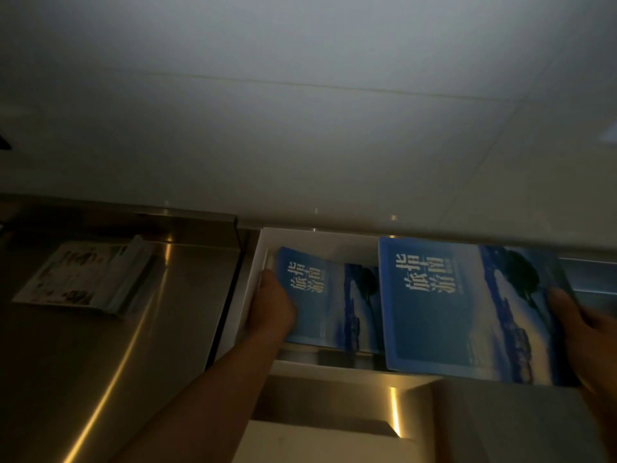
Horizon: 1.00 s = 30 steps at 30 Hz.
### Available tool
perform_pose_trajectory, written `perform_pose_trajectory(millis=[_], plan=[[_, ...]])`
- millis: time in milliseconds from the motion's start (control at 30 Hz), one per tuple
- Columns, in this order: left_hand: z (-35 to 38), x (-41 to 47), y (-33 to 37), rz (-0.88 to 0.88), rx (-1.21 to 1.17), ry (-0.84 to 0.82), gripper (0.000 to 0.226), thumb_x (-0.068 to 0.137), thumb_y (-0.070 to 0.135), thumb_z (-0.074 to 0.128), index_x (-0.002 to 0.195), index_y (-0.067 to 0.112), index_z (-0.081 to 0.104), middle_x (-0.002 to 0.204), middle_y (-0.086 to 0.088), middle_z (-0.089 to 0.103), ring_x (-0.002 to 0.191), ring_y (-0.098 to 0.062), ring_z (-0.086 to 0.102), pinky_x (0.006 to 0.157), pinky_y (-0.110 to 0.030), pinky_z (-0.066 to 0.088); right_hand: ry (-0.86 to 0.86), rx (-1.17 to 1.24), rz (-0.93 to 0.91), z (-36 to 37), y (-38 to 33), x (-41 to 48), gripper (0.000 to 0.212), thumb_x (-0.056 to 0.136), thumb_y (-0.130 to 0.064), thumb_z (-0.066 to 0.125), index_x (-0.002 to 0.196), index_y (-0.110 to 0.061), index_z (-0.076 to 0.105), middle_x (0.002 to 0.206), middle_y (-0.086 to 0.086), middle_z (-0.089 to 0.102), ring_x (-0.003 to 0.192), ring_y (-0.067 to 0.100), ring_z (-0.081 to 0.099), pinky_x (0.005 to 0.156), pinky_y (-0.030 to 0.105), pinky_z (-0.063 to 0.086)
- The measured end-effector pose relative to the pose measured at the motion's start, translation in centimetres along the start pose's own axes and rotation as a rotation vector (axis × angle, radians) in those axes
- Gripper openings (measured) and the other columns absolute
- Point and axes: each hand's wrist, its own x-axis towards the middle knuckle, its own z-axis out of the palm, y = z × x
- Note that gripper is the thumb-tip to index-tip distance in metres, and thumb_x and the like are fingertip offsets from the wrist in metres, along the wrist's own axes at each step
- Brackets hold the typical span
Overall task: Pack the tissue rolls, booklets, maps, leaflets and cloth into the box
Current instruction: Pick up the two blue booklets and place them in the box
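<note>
An open white box (pixel 257 262) stands on a steel counter against the wall. My left hand (pixel 272 305) reaches into it and grips the left edge of a blue booklet (pixel 320 302) lying tilted inside the box. My right hand (pixel 581 332) holds a second, identical blue booklet (pixel 450 312) by its right edge, above the box's right side and hiding that part of the box. A folded stack of white printed leaflets (pixel 90 279) lies on the counter to the left. Tissue rolls and cloth are not visible.
The scene is dim. A steel counter (pixel 100 345) runs from left to the box, with a raised steel ledge (pixel 187 225) at the back. A white tiled wall (pixel 300 128) fills the upper half. A white surface (pixel 334 446) lies below the box.
</note>
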Motion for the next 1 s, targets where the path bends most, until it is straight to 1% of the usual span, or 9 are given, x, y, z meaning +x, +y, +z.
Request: perform_pose_trajectory(millis=[100,167,233,333,433,533,700,833,1000], plan=[[0.6,-0.6,0.4,0.175,0.367,-0.024,0.076,0.084,0.008,0.057,0.145,0.015,0.013,0.142,-0.025,0.031,0.120,-0.037,0.044,0.093,-0.044,0.043,-0.002,-0.021,-0.043,1.0,-2.2,-3.3,0.072,0.055,-0.092,0.040,0.089,-0.033,0.061,0.088,0.011,0.067,0.077,0.034,0.068,0.071,0.055,0.057],[0.9,-1.0,0.5,0.348,0.647,-0.020,0.091,0.081,0.018,0.065,0.149,0.022,0.004,0.154,-0.020,0.007,0.139,-0.041,0.017,0.110,-0.050,0.028,0.051,-0.036,-0.048,1.3,-3.4,-5.1,0.075,0.053,-0.091,0.036,0.093,-0.033,0.061,0.086,0.011,0.063,0.077,0.031,0.064,0.074,0.049,0.055],[1.3,-1.1,0.1,0.500,0.805,-0.108,0.076,0.086,0.020,0.057,0.149,0.023,0.013,0.158,-0.016,0.001,0.145,-0.036,0.001,0.115,-0.049,0.017,0.067,-0.038,-0.045,1.3,-4.2,-6.3,0.082,0.055,-0.089,0.035,0.101,-0.026,0.062,0.084,0.011,0.061,0.075,0.030,0.062,0.070,0.044,0.054],[1.5,-0.9,-0.1,0.449,0.876,-0.359,0.065,0.091,0.021,0.050,0.148,0.021,0.021,0.159,-0.014,0.003,0.146,-0.033,-0.001,0.114,-0.050,0.018,0.063,-0.021,-0.059,1.9,-4.9,-7.3,0.062,0.070,-0.079,0.041,0.091,-0.024,0.062,0.086,0.012,0.064,0.076,0.032,0.065,0.067,0.047,0.056],[0.4,-0.6,1.5,0.359,0.709,-0.415,0.053,0.088,0.016,0.056,0.138,0.014,0.040,0.150,-0.015,0.030,0.138,-0.032,0.027,0.111,-0.047,0.033,0.060,-0.053,-0.132,3.2,-6.0,-7.8,0.042,0.080,-0.070,0.043,0.074,-0.031,0.059,0.078,0.008,0.065,0.071,0.029,0.066,0.070,0.052,0.056],[-1.8,-0.6,3.0,0.335,0.247,-0.211,0.029,0.088,0.007,0.052,0.117,0.012,0.057,0.118,-0.011,0.061,0.108,-0.026,0.058,0.091,-0.042,0.050,-0.029,-0.044,-0.225,5.3,-7.8,-8.3,0.036,0.089,-0.056,0.045,0.075,-0.027,0.061,0.072,0.000,0.062,0.066,0.019,0.062,0.058,0.033,0.049],[-6.5,-1.0,3.4,0.474,-0.132,0.218,0.035,0.087,-0.006,0.046,0.115,0.010,0.060,0.116,-0.011,0.064,0.106,-0.019,0.059,0.085,-0.026,0.045,-0.100,0.040,-0.293,10.7,-9.8,-9.2,0.026,0.088,-0.017,0.052,0.065,-0.008,0.061,0.061,0.010,0.060,0.052,0.020,0.055,0.050,0.025,0.041],[-8.3,-1.3,2.4,0.547,-0.211,0.327,0.030,0.088,-0.004,0.044,0.108,0.010,0.062,0.103,-0.004,0.064,0.094,-0.012,0.059,0.076,-0.014,0.044,-0.181,0.044,-0.261,14.2,-10.0,-10.1,0.024,0.089,-0.016,0.050,0.066,-0.016,0.054,0.059,0.001,0.057,0.040,0.002,0.055,0.033,0.015,0.039],[-8.8,-1.8,1.1,0.504,-0.222,0.343,0.029,0.090,-0.001,0.045,0.110,0.014,0.059,0.104,0.006,0.056,0.096,-0.005,0.053,0.072,-0.008,0.038,-0.230,-0.074,-0.180,17.1,-9.6,-10.0,0.015,0.092,-0.023,0.048,0.089,-0.009,0.055,0.084,0.013,0.062,0.072,0.023,0.061,0.062,0.036,0.052]])
